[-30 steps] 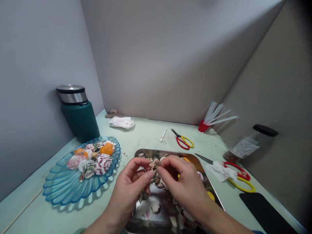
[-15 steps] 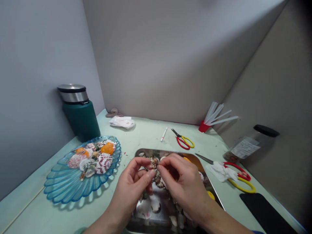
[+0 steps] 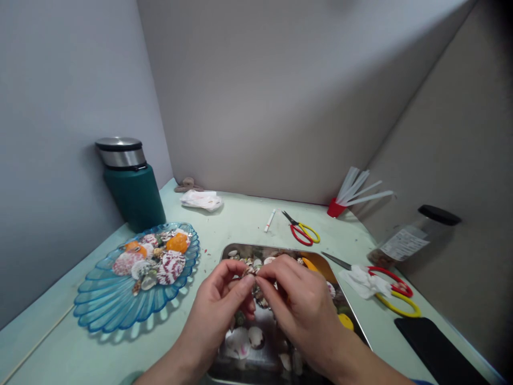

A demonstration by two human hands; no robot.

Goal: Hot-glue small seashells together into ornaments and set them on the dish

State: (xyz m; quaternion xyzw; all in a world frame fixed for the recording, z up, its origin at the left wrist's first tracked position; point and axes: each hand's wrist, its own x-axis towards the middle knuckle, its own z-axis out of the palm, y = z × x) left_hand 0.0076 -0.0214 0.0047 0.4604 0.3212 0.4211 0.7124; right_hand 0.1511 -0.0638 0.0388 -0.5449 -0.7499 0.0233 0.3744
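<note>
Over a metal tray [image 3: 272,350] of seashells, my left hand [image 3: 224,302] and my right hand [image 3: 298,302] meet at the fingertips. Between them they pinch a small brown speckled shell [image 3: 251,271], mostly covered by the fingers. Both hands are closed, thumb against forefinger. White shells [image 3: 238,342] lie in the tray below, with smaller shells [image 3: 262,299] behind the fingers. A yellow piece [image 3: 345,321] and an orange shell [image 3: 310,264] show along the tray's right part. The right hand hides much of that side.
Left stands a blue shell-shaped plate [image 3: 106,302] bearing several shells, a green bottle [image 3: 136,195] behind it. Small scissors [image 3: 300,229] and a white marker [image 3: 270,220] lie beyond the tray. Larger scissors [image 3: 395,291], a jar [image 3: 409,240], a black phone-like slab [image 3: 436,347] and a red cup [image 3: 335,208] are right.
My fingertips have drawn closer together around the speckled shell, which is now more hidden and slightly lower. The things on the table have stayed in place.
</note>
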